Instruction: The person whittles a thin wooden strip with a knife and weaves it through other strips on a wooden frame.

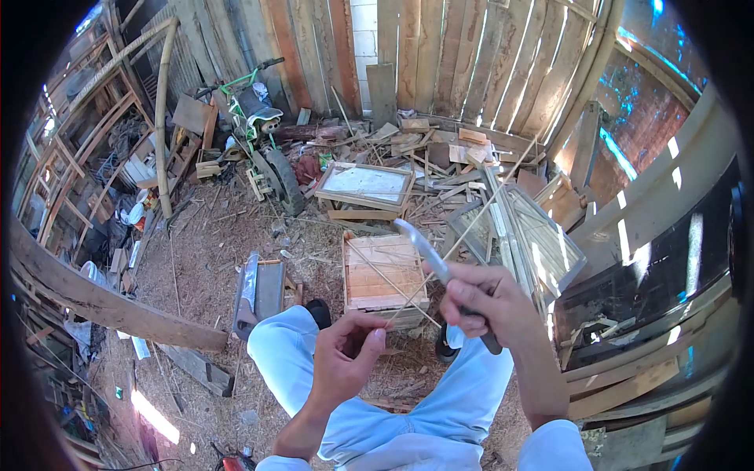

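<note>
My left hand (349, 353) is closed in a pinch on the near end of a long thin wooden strip (496, 195). The strip runs diagonally up to the right and passes behind the blade. My right hand (488, 306) is wrapped round the dark handle of a knife (424, 250), its bright blade pointing up and left. Whether the right fingers also touch the strip I cannot tell. Below both hands stands a wooden crate (385, 271) with a slatted top. A second thin strip (385, 276) lies across it, crossing the first.
A handsaw (248, 294) leans against a small grey-topped stool (271, 286) at my left knee. Beyond the crate lies a framed white panel (365, 183). Scrap wood (440, 153) is heaped along the plank wall. A green bike (263, 129), mesh frames (542, 235) and a curved beam (118, 302) surround me.
</note>
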A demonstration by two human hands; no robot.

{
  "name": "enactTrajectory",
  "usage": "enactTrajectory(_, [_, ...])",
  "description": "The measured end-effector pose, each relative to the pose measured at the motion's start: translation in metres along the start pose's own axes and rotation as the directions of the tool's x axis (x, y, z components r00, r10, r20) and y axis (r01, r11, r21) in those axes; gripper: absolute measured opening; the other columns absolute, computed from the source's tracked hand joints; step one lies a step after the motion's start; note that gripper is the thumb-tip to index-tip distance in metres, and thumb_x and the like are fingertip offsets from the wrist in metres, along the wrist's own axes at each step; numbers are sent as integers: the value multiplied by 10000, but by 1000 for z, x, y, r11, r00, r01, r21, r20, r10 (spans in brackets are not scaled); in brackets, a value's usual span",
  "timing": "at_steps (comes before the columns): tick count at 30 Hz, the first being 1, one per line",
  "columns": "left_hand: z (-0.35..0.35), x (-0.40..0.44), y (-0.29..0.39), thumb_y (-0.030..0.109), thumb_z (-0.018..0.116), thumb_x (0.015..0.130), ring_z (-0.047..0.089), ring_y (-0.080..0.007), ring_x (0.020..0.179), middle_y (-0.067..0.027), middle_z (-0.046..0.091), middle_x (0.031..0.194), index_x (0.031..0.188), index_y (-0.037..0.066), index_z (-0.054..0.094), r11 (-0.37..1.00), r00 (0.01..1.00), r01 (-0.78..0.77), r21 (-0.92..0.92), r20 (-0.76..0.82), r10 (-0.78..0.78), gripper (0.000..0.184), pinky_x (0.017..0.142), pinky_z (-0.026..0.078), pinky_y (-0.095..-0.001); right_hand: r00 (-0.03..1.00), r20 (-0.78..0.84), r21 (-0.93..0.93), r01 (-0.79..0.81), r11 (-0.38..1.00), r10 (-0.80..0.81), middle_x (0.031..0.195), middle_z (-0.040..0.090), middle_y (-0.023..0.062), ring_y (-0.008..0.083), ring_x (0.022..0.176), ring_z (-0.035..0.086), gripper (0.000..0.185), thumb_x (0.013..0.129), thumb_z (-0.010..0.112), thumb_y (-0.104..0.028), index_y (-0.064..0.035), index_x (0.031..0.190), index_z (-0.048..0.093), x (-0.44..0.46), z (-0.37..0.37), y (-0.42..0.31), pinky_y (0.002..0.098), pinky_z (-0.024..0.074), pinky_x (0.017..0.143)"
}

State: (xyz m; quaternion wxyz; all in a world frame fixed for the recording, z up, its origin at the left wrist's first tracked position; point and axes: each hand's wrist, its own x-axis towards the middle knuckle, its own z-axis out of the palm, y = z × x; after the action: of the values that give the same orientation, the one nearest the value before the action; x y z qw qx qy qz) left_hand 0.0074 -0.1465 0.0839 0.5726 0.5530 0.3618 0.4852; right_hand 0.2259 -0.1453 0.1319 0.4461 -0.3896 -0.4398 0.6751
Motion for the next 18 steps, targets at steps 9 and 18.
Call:
enactTrajectory(9, [-9,2,8,55,574,889,526,-13,681,-34,659,837,964,2,608,997,994,71,-24,89,-68,98,587,432,-177,997,72,-32,-12,999,14,704,565,27,26,482,360,280,952,521,-144,13,1177,574,-3,2,-9,179,257,410])
enactTrajectory(18, [-39,-8,-4,69,594,878,500,-14,659,-1,637,802,942,4,611,983,970,184,8,160,-183,93,574,394,-172,966,-183,-21,182,983,-183,709,568,36,29,477,378,357,939,527,-125,0,1273,510,-12,-35,-34,177,283,395])
